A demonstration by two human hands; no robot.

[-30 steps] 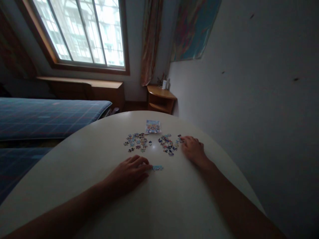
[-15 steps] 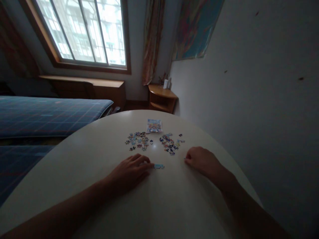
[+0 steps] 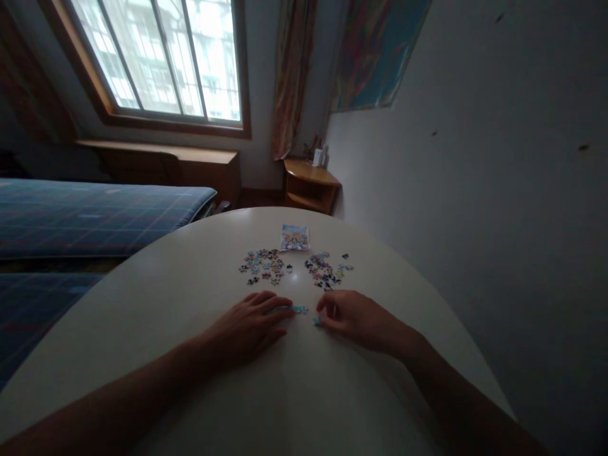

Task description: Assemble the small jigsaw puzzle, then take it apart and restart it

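Note:
A short strip of joined light-blue puzzle pieces (image 3: 301, 310) lies on the white table. My left hand (image 3: 256, 320) rests over its left part with fingers stretched out and apart, hiding some of it. To the right, my right hand (image 3: 354, 316) pinches a small light-blue puzzle piece (image 3: 316, 322) between thumb and fingers. That piece is just off the strip's right end and slightly nearer to me, with a gap between them. Behind my hands, loose puzzle pieces are spread in a left pile (image 3: 263, 265) and a right pile (image 3: 325, 269).
A picture sheet or packet (image 3: 294, 238) lies behind the piles on the round white table (image 3: 190, 278). One single piece (image 3: 289, 268) sits between the piles. A bed with a plaid mattress (image 3: 95, 218) stands left, and a wall (image 3: 475, 209) runs along the right.
My right hand has moved left with its puzzle piece, close to the strip. My left fingers have spread further over the strip, which has shifted slightly left and away from me.

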